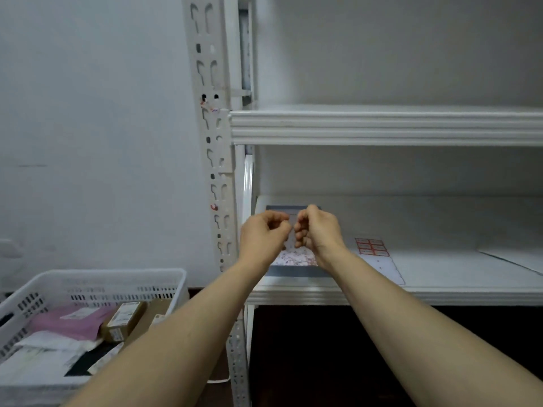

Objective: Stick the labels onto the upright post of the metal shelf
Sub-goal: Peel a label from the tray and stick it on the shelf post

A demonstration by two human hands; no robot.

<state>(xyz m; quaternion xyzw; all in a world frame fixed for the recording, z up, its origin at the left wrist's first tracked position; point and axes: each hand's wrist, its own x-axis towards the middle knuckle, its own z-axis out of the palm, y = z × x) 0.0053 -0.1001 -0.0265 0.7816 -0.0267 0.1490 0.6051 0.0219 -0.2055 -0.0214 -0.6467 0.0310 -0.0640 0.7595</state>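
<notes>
Upright post: white slotted metal, running from top to bottom of the view at the shelf unit's left front corner.
Red scraps: a small red-and-white bit stuck on the post's face at about hand height; another bit sits higher on the post, just above the upper shelf.
Left hand: raised just right of the post, in front of the lower shelf, fingers curled, thumb against the forefinger.
Right hand: right beside the left one, farther from the post, fingers curled inward — the two sets of fingertips almost meet.
Grip: whether either hand pinches a label I cannot tell; anything between the fingertips is too small to see.
Label sheet: lies flat on the lower shelf, right of the post and beyond the right hand — six red labels at its far end.
Tray: shallow, grey-rimmed, on the lower shelf near the post, under the hands.
Basket: white plastic, low and left of the post, holding a pink parcel and a brown box.
</notes>
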